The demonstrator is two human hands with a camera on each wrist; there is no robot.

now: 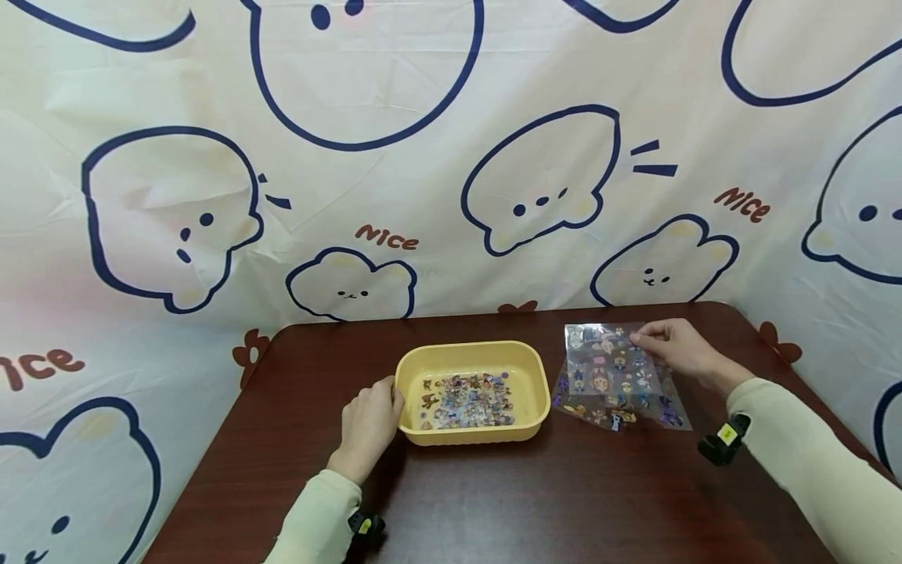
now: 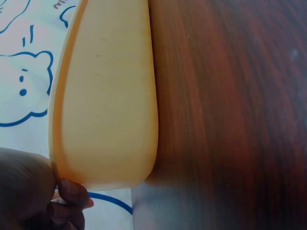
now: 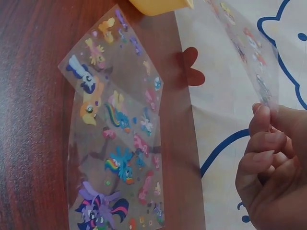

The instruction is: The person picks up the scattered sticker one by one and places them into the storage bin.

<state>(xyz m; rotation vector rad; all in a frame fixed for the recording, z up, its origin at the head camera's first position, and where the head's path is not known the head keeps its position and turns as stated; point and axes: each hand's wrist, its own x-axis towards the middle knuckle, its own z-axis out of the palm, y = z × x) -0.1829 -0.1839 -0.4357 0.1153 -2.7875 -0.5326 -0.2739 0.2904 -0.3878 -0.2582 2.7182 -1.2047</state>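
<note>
The left hand (image 1: 368, 427) gripped the left end of a yellow basin (image 1: 472, 435), its fingers curled at the rim. The basin stood toward the far part of a dark brown, wood-grained surface (image 1: 550, 501), roughly mid-way between left and right. Inside it, on the floor of the basin, lay a batch of small, colourful cartoon stickers (image 1: 468, 401); whether they made up one sheet or several could not be told.

To the right of the basin, the right hand (image 1: 680, 348) pinched a clear sticker sheet (image 1: 606, 360) by its right edge, thumb and fingers close together. That sheet, printed with little figures in rows, was held above other clear sheets (image 1: 623, 411) and partly covered them in the head view. At least two of these lay on the surface just beside the basin, overlapping at an angle, with purple, blue, yellow and pink pony figures on them.

Both forearms wore pale sleeves (image 1: 810, 462), and a small black device (image 1: 724, 440) sat at the right wrist. Beyond the far edge hung a whitish cloth (image 1: 437, 196) with blue-outlined animal faces and the word "Nice" in brown.
</note>
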